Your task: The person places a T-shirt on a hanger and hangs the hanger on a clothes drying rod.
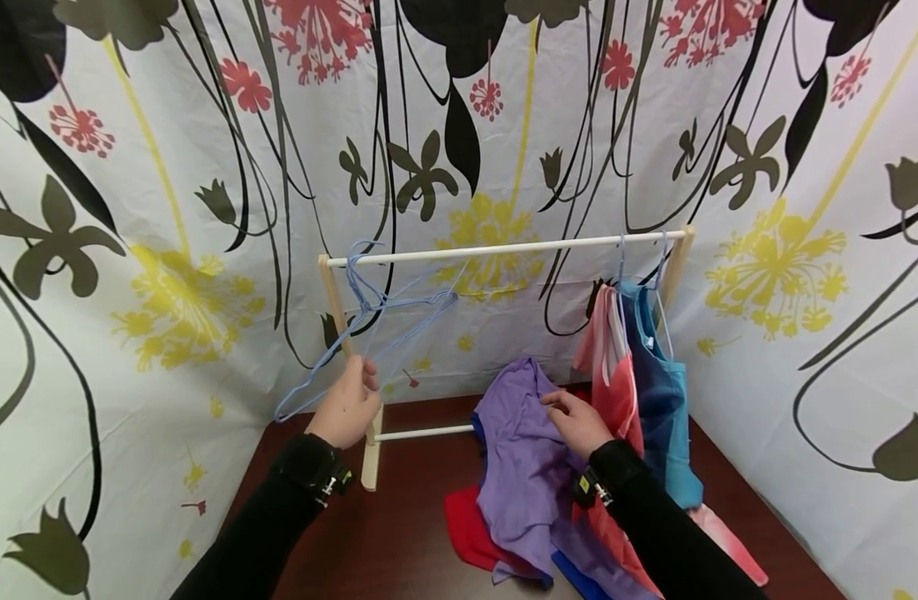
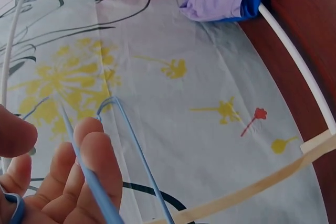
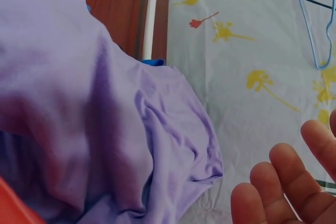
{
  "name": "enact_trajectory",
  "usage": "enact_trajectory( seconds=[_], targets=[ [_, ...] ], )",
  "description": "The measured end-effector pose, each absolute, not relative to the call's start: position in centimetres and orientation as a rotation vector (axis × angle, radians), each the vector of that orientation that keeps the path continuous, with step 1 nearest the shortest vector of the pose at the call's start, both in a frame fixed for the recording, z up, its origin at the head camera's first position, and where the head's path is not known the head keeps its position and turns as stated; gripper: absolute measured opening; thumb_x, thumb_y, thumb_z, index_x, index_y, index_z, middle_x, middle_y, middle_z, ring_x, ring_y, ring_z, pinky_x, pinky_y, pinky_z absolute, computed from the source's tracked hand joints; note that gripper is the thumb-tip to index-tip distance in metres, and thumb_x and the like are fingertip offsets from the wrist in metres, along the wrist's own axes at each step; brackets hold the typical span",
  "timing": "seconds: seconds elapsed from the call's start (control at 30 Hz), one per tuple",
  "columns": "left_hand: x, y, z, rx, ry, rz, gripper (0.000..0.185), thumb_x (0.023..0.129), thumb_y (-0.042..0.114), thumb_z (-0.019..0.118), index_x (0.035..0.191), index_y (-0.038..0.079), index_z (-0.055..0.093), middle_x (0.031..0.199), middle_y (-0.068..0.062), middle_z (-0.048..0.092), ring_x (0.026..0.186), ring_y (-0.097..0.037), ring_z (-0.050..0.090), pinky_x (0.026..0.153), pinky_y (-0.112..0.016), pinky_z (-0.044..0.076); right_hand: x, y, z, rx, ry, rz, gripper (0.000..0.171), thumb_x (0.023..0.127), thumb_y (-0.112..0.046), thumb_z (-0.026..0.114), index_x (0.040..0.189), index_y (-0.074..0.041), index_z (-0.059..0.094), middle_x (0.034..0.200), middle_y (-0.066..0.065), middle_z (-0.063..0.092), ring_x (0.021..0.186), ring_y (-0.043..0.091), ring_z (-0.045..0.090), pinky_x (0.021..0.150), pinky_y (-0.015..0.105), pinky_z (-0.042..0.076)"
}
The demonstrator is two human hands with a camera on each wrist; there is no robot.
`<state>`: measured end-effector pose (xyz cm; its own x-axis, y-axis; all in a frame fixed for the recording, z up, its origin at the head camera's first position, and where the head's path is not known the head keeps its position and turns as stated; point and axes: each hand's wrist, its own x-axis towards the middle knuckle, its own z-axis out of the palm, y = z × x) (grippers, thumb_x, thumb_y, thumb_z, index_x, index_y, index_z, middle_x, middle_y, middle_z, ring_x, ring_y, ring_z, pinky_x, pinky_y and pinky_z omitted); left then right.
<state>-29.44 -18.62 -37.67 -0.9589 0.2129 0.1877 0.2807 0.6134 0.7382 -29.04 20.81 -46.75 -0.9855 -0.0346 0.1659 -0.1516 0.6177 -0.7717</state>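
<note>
Blue wire hangers (image 1: 366,307) hang at the left end of the white rail (image 1: 496,249). My left hand (image 1: 351,403) is raised beside them, its fingers loosely bent. In the left wrist view a blue hanger wire (image 2: 96,186) crosses in front of the fingers (image 2: 100,166), with the thumb apart from them. My right hand (image 1: 576,423) hovers at the upper right of a crumpled purple garment (image 1: 515,454), fingers relaxed and slightly spread. The right wrist view shows those fingers (image 3: 291,166) with nothing between them, near the purple cloth (image 3: 121,129).
A coral garment (image 1: 616,392) and a blue top (image 1: 665,392) hang at the rail's right end. Red cloth (image 1: 470,525) and blue cloth lie under the purple garment on the dark brown table (image 1: 399,542). A wooden post (image 1: 335,300) supports the rail; patterned fabric walls surround the table.
</note>
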Motion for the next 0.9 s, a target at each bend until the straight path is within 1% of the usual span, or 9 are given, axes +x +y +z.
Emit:
enact_trajectory(
  seconds=[0.2,0.33,0.4,0.47,0.57,0.63,0.67,0.73,0.9],
  targets=[
    [-27.6,-18.1,-39.0,-0.44,-2.748,-1.304,0.033,0.098,0.005,0.05,0.13,0.009,0.041,0.117,-0.012,0.054,0.091,-0.022,0.06,0.071,-0.037,0.049,-29.5,19.9,-47.7,0.156,-2.699,1.291,0.028,0.101,-0.014,0.054,0.125,-0.005,0.066,0.119,0.015,0.066,0.104,0.027,0.061,0.091,0.044,0.046],
    [-26.5,-17.5,-40.5,-0.453,-2.765,-1.294,0.029,0.1,0.006,0.05,0.129,0.009,0.044,0.11,-0.01,0.056,0.081,-0.02,0.057,0.068,-0.036,0.046,-29.7,19.1,-48.6,0.159,-2.694,1.267,0.027,0.098,-0.012,0.056,0.122,-0.005,0.067,0.113,0.012,0.067,0.098,0.024,0.061,0.087,0.042,0.047],
    [-26.1,-17.3,-41.3,-0.452,-2.778,-1.318,0.027,0.101,0.006,0.05,0.127,0.01,0.044,0.108,-0.009,0.056,0.075,-0.02,0.055,0.061,-0.037,0.047,-29.8,18.6,-49.0,0.179,-2.683,1.243,0.027,0.096,-0.01,0.057,0.12,-0.004,0.068,0.11,0.012,0.069,0.096,0.024,0.062,0.086,0.041,0.047],
    [-25.7,-17.2,-42.1,-0.46,-2.788,-1.298,0.025,0.101,0.006,0.05,0.124,0.01,0.045,0.105,-0.009,0.056,0.073,-0.02,0.054,0.06,-0.036,0.046,-30.1,17.9,-49.4,0.208,-2.673,1.219,0.026,0.095,-0.008,0.058,0.119,-0.003,0.068,0.108,0.012,0.069,0.095,0.024,0.062,0.085,0.041,0.048],
    [-25.3,-17.1,-43.3,-0.462,-2.817,-1.266,0.025,0.099,0.006,0.052,0.123,0.01,0.046,0.1,-0.006,0.057,0.071,-0.019,0.055,0.06,-0.036,0.047,-30.6,16.7,-50.0,0.241,-2.652,1.213,0.025,0.094,-0.006,0.059,0.116,-0.001,0.069,0.105,0.013,0.07,0.094,0.025,0.063,0.085,0.041,0.049],
    [-25.1,-17.0,-44.1,-0.478,-2.837,-1.228,0.025,0.099,0.007,0.054,0.123,0.009,0.046,0.094,-0.004,0.058,0.071,-0.017,0.054,0.064,-0.035,0.045,-31.0,15.9,-50.3,0.255,-2.644,1.21,0.025,0.092,-0.005,0.059,0.114,0.0,0.069,0.103,0.012,0.07,0.093,0.025,0.064,0.084,0.041,0.05],
    [-25.0,-16.9,-44.4,-0.483,-2.852,-1.222,0.026,0.099,0.008,0.056,0.123,0.009,0.046,0.093,-0.004,0.058,0.071,-0.017,0.054,0.064,-0.035,0.046,-31.2,15.5,-50.4,0.257,-2.645,1.207,0.025,0.091,-0.005,0.059,0.114,-0.001,0.07,0.101,0.011,0.07,0.091,0.025,0.064,0.082,0.041,0.05],
    [-24.8,-16.7,-45.1,-0.491,-2.88,-1.224,0.027,0.1,0.01,0.057,0.124,0.008,0.046,0.093,-0.003,0.058,0.071,-0.016,0.055,0.065,-0.036,0.046,-31.8,14.8,-50.7,0.268,-2.653,1.193,0.026,0.089,-0.004,0.06,0.113,-0.001,0.069,0.096,0.009,0.069,0.087,0.024,0.063,0.079,0.04,0.051],
    [-24.3,-16.3,-46.2,-0.477,-2.9,-1.237,0.031,0.1,0.016,0.06,0.127,0.008,0.047,0.093,-0.003,0.057,0.072,-0.016,0.056,0.067,-0.037,0.046,-33.7,13.1,-51.4,0.296,-2.726,1.111,0.036,0.084,-0.005,0.06,0.119,-0.001,0.067,0.087,0.005,0.067,0.079,0.02,0.061,0.073,0.039,0.05]
  ],
)
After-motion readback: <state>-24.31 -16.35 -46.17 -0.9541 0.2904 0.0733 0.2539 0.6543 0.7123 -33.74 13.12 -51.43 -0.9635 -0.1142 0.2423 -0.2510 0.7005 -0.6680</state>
